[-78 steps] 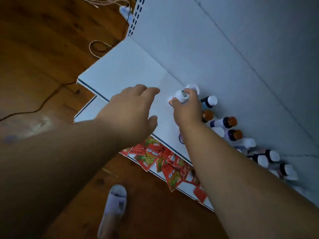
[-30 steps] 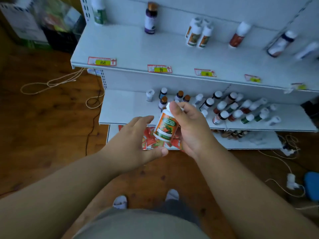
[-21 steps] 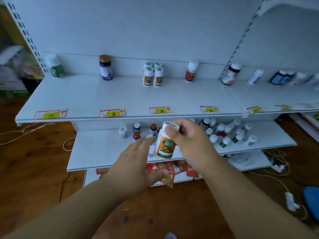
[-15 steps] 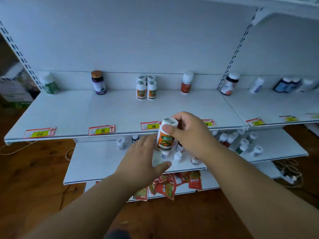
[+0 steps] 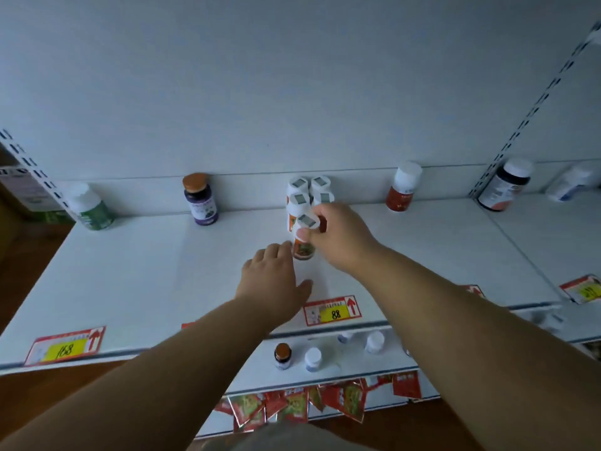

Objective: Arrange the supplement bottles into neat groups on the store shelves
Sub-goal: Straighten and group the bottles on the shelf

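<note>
While the right hand [image 5: 341,237] grips an orange-labelled supplement bottle [image 5: 304,237] at 6 o'clock of four matching bottles [image 5: 309,195], the left hand [image 5: 273,281] lies open at 7 o'clock on the upper shelf [image 5: 130,271].

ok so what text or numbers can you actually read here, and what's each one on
"88": yellow patch of the middle price tag on the shelf edge.
"168": yellow patch of the left price tag.
Right price tag: number blurred, unreadable.
Bottle labels, cap stickers, red packets: too small or blurred to read.
</note>
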A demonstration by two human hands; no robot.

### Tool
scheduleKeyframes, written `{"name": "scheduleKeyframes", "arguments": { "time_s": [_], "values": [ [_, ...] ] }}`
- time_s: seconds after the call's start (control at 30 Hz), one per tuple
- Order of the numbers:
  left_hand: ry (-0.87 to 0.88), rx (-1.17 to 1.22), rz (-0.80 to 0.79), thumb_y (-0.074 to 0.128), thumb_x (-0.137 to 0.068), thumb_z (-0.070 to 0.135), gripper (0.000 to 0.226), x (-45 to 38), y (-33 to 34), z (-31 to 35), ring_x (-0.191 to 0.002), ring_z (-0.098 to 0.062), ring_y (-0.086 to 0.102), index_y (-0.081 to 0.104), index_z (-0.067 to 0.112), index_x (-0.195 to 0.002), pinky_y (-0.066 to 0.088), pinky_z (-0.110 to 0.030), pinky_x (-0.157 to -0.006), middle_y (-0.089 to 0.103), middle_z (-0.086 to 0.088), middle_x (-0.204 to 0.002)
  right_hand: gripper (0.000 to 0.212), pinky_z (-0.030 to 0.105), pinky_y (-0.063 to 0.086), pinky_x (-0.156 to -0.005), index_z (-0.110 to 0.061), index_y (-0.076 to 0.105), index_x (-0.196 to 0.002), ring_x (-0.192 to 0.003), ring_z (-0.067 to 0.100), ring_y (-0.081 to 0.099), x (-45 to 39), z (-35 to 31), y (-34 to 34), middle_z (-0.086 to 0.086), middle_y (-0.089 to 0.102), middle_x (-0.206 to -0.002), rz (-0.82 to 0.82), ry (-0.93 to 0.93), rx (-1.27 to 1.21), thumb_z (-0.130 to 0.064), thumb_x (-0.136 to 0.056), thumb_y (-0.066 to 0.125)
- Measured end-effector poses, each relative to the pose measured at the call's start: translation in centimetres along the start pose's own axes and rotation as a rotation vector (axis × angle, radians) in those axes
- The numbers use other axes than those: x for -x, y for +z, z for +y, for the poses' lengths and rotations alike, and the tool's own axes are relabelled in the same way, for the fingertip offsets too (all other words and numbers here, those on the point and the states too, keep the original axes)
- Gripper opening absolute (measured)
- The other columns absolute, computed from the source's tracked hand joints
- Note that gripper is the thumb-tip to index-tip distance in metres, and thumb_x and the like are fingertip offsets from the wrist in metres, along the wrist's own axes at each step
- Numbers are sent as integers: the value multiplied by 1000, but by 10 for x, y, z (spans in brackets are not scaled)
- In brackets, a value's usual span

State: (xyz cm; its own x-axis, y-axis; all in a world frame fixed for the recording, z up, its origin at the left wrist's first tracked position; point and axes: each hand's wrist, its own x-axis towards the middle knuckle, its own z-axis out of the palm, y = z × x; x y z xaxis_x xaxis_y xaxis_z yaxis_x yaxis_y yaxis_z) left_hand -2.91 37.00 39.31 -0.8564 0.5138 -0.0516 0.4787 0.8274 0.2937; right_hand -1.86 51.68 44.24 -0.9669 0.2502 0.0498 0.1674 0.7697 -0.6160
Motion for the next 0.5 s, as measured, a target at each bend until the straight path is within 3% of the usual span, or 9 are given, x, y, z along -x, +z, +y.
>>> {"name": "scheduleKeyframes", "arguments": {
  "time_s": [0.13, 0.2, 0.3, 0.5],
  "values": [
    [28, -17, -25, 48, -90, 54, 71, -27, 4, -14, -134, -25, 37, 27, 19, -149, 31, -40, -110, 41, -3, -146, 21, 16, 31, -58, -16, 65, -99, -79, 14, 54, -21, 6, 16, -3, 58, -93, 36, 3, 46, -33, -88, 72],
    [42, 7, -30, 49, -90, 52, 70, -34, 7, -15, -135, -24, 37, 30, 19, -149, 30, -38, -111, 42, -2, -147, 29, 17, 37, -63, -14, 66, -106, -85, 14, 59, -25, 12, 21, -2, 62, -99, 60, 17, 29, -32, -85, 75],
    [31, 42, -22, 50, -91, 49, 67, -37, 11, -14, -134, -23, 37, 32, 19, -148, 29, -36, -111, 42, -2, -146, 34, 24, 45, -75, -15, 61, -111, -93, 15, 61, -25, 16, 24, -2, 62, -106, 74, 42, -5, -31, -85, 76],
    [4, 21, 5, 51, -91, 50, 73, -23, 8, -12, -137, -24, 35, 26, 17, -151, 29, -37, -113, 38, -3, -151, 44, 26, 45, -77, -16, 50, -114, -99, 17, 58, -7, 19, 28, 2, 56, -114, 111, 22, -12, -36, -84, 76]
  ]
}}
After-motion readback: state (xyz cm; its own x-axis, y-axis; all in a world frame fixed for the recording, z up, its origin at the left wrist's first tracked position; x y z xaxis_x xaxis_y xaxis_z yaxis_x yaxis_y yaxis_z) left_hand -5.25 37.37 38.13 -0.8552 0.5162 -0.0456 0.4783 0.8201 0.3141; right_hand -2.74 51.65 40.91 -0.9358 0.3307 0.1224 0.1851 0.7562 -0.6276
